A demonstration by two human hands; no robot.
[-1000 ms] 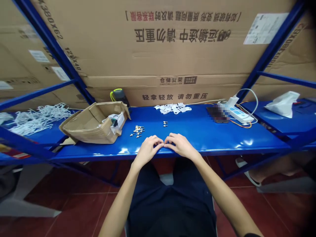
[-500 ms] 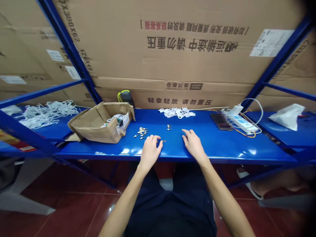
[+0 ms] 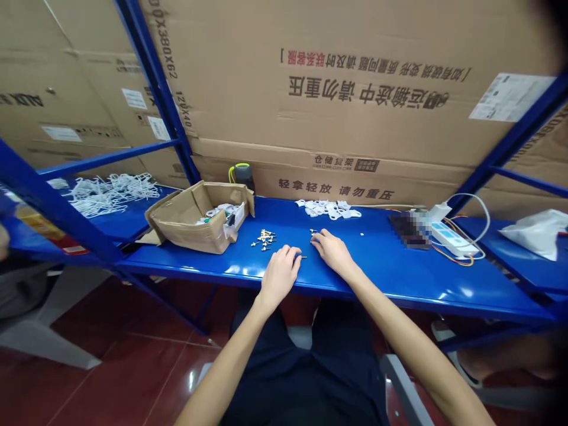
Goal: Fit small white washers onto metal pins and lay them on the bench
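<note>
- Left hand (image 3: 280,273): positioned over the front part of the blue desk (image 3: 377,260); thumb and index finger are clamped on a thin metal pin (image 3: 304,257), its exposed end directed toward the right hand (image 3: 333,253).
- Right hand: lowered to the desk, fingertips at a small metal fitting (image 3: 313,231). Whether the fingers are closed on it cannot be determined; they partly cover that spot.
- Metal pin: held just above or against the desk surface, which of the two cannot be determined.
- Brass-colored fittings (image 3: 265,238): loose pile on the desk, left of and beyond the left hand.
- Flat white pieces (image 3: 328,209): loose group near the rear edge, beyond both hands.
- Small white piece (image 3: 362,234): lies separately, right of the right hand.
- Cardboard box (image 3: 190,234): open-topped, at left, containing mixed small items.
- Dark cylinder (image 3: 244,173): upright behind the box, fitted with a yellow-green loop.
- Power strip (image 3: 452,238): at right, with cables attached, beside a dark, pixelated object (image 3: 408,229).
</note>
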